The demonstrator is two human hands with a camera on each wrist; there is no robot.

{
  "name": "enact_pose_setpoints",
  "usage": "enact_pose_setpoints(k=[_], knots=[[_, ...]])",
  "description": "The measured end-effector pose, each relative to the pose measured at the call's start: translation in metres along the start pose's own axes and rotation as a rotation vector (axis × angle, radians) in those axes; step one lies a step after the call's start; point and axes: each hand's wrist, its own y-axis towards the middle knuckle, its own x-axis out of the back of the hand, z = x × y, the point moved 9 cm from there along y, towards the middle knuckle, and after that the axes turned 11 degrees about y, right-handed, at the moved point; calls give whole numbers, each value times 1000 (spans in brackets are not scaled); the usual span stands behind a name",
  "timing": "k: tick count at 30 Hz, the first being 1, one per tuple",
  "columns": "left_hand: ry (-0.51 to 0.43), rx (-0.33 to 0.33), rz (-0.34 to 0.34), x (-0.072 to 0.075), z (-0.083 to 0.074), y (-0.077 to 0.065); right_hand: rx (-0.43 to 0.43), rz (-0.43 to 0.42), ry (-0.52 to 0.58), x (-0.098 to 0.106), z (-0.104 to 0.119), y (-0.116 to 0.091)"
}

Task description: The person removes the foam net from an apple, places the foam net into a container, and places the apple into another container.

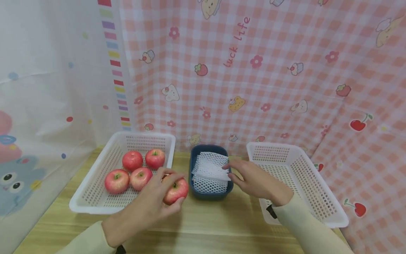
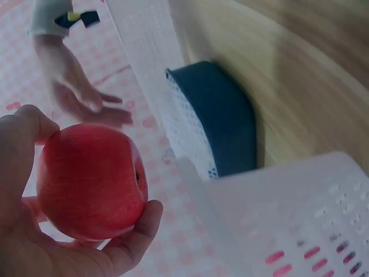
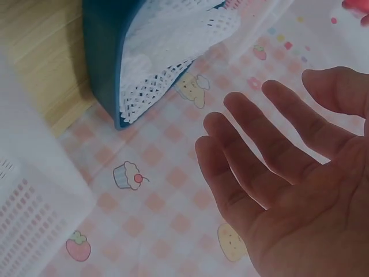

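Observation:
My left hand [image 1: 147, 199] grips a red apple [image 1: 176, 191] with fingers and thumb curled round it, above the table just right of the left basket. The left wrist view shows the same apple [image 2: 95, 182] clear of everything else. White foam net sleeves [image 1: 210, 171] lie flat, stacked in a small dark blue box [image 1: 211, 195] at the middle. Over that box's right edge hovers my right hand [image 1: 253, 178]. Seen from the right wrist, its fingers [image 3: 245, 153] are loosely spread and hold nothing, apart from the nets.
At left, a white perforated basket [image 1: 90, 187] contains several apples [image 1: 116, 181]. A second white basket [image 1: 320, 197] stands at right, partly under my right forearm. All stand on a wood-grain table [image 1: 203, 225]. A pink checked curtain [image 1: 215, 88] hangs close behind.

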Motion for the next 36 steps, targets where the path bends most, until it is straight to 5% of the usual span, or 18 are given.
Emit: enact_pose_setpoints(k=[7, 19, 36], knots=[[55, 92, 70, 6, 24, 9, 22, -3, 16, -2, 3, -25], [86, 282, 374, -4, 75, 22, 42, -35, -4, -3, 7, -46], [58, 194, 641, -22, 100, 22, 44, -16, -12, -6, 10, -54]])
